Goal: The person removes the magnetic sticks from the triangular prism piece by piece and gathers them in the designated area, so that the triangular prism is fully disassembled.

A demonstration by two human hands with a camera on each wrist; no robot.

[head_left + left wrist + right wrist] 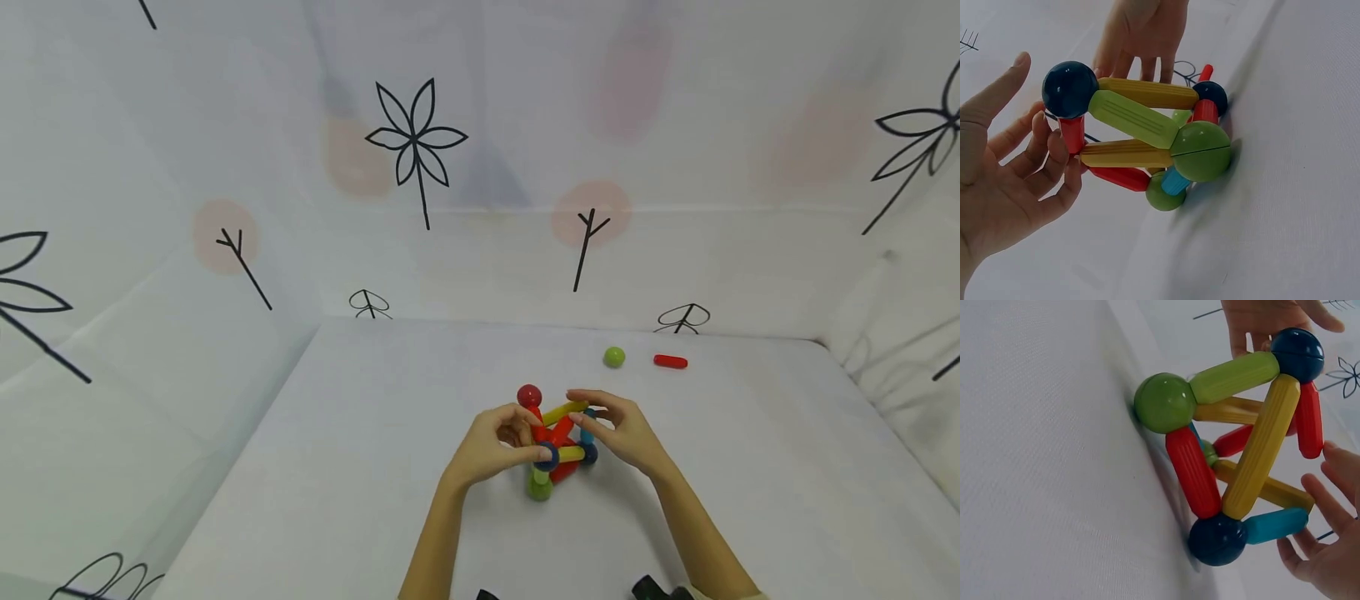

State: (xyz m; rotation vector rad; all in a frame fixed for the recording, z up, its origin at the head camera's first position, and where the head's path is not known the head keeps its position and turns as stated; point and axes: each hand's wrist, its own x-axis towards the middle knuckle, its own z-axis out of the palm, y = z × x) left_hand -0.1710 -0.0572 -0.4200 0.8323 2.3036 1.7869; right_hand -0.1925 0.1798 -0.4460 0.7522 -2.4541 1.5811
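A magnetic stick-and-ball model (572,453) stands on the table between both hands. Red, yellow, light green and light blue sticks join its green and dark blue balls, with a red ball (529,395) on top. At its left, my left hand (497,443) holds the model near a red stick (1072,135), fingers curled; its thumb stands apart from the dark blue ball (1070,89). My right hand (624,435) touches the other side with loosely bent fingers, by the ends of a yellow stick (1285,492) and a light blue stick (1276,525). Exact fingertip contacts are partly hidden.
Farther back on the white table (360,433) lie a loose light green ball (614,357) and a loose red stick (671,362). White cloth walls (487,267) with plant drawings rise behind and beside the table. Dark objects (651,588) show at the bottom edge.
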